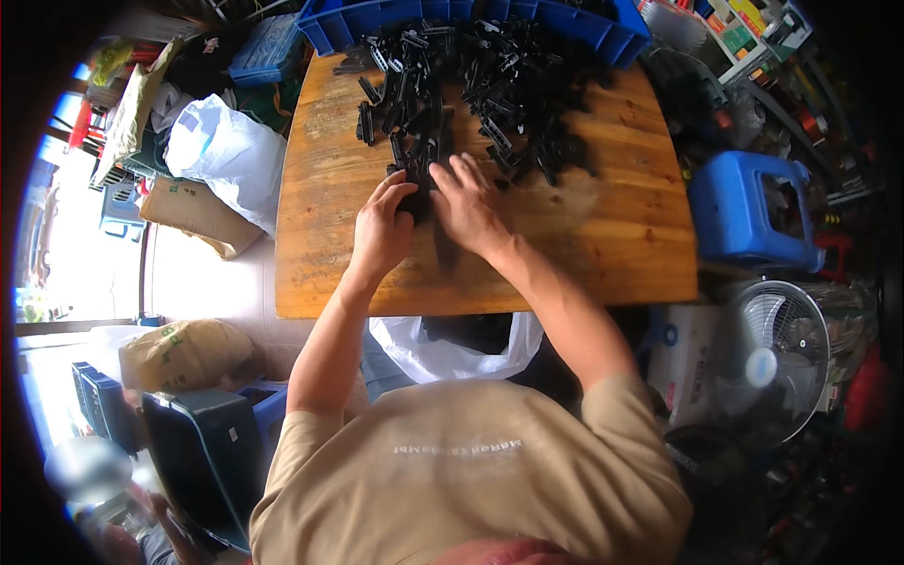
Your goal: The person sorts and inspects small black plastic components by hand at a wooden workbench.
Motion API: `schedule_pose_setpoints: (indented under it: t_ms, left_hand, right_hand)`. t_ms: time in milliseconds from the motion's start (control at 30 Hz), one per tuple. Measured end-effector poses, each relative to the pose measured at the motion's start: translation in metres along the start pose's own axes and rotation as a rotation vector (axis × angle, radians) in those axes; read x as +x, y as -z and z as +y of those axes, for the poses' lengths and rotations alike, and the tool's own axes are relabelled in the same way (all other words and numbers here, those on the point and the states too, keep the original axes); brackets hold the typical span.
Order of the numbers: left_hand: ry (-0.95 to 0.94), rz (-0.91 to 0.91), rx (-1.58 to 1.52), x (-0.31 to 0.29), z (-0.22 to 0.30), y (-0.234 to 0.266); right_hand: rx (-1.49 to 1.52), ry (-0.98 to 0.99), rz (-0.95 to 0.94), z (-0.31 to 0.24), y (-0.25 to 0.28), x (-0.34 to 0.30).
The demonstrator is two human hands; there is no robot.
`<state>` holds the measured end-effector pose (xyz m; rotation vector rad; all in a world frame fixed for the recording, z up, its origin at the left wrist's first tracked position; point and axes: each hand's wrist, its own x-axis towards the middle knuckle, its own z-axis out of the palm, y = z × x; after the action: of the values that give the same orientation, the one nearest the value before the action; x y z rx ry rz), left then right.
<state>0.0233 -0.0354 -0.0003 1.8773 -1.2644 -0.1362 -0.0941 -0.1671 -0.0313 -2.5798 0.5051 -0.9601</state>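
Observation:
A large heap of small black plastic parts, many of them long and narrow, covers the far half of the wooden table. My left hand is at the near edge of the heap, its thumb and fingers curled around some black parts. Just to the right lies my right hand, palm down with the fingers stretched out, its fingertips beside the same parts. Between the hands a dark strip runs toward me along the tabletop. Exactly which pieces the left fingers touch is partly hidden.
A blue plastic crate stands at the table's far edge. Below the near edge hangs an open white bag. To the right are a blue stool and a fan; white and brown sacks sit on the left.

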Motion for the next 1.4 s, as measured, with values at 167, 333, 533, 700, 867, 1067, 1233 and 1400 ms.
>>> schedule_pose_setpoints:
  t_ms: [167, 333, 533, 700, 867, 1067, 1233, 1400]
  left_hand:
    - [-0.033, 0.234, -0.069, -0.026, 0.021, 0.021]
    - [0.079, 0.006, -0.089, -0.05, 0.049, 0.019]
    - [0.277, -0.422, 0.279, -0.068, 0.074, 0.016]
    - [0.242, -0.392, 0.316, -0.078, 0.054, 0.009]
    - [0.287, -0.297, 0.375, -0.08, 0.059, 0.01]
    - [0.156, -0.268, 0.312, -0.067, 0.059, 0.009]
    - [0.291, -0.333, -0.041, -0.074, 0.058, 0.019]
    - [0.554, -0.423, -0.909, -0.09, 0.077, 0.006]
  right_hand:
    - [0.143, -0.022, 0.025, 0.013, 0.066, -0.009]
    - [-0.047, -0.192, -0.257, 0.063, 0.098, -0.003]
    - [-0.068, -0.232, -0.357, 0.065, 0.093, -0.016]
    - [-0.14, 0.026, -0.141, 0.064, 0.099, -0.035]
    - [0.383, -0.382, -0.104, 0.01, 0.116, -0.052]
    - [0.558, -0.429, -0.194, -0.004, 0.119, -0.079]
    - [0.32, -0.081, -0.067, -0.011, 0.134, -0.081]
    - [0.468, -0.366, -0.018, -0.014, 0.136, -0.086]
